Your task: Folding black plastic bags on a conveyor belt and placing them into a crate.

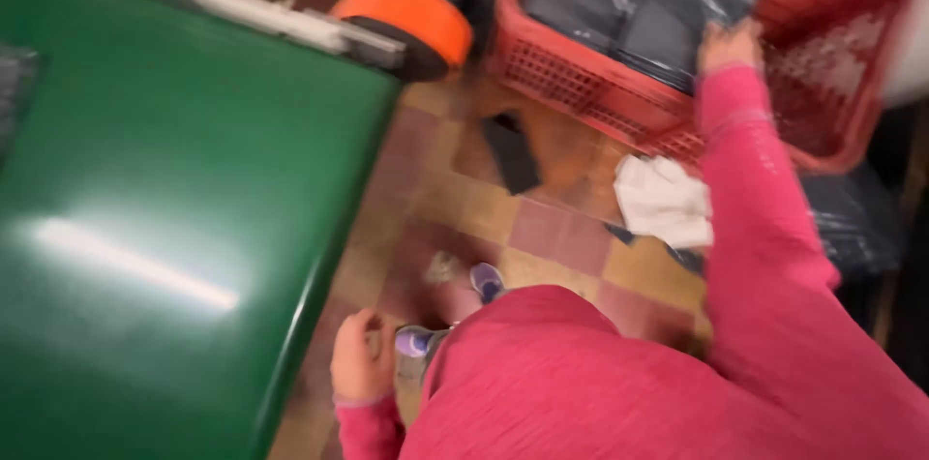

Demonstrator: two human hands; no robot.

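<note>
At two o'clock, my right hand (730, 42) apparently pinches a dark plastic-wrapped bundle (629, 5) in the red crate (619, 102); grip firmly, lift straight. Left hand (360, 356) curled, idle.

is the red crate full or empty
Partly full: dark plastic-wrapped packs fill the left part of the red crate; its right side shows bare mesh. The right hand touches them.

One red crate (619, 107), one green table (174, 228), one white cloth (663, 201), two hands (360, 358).
</note>
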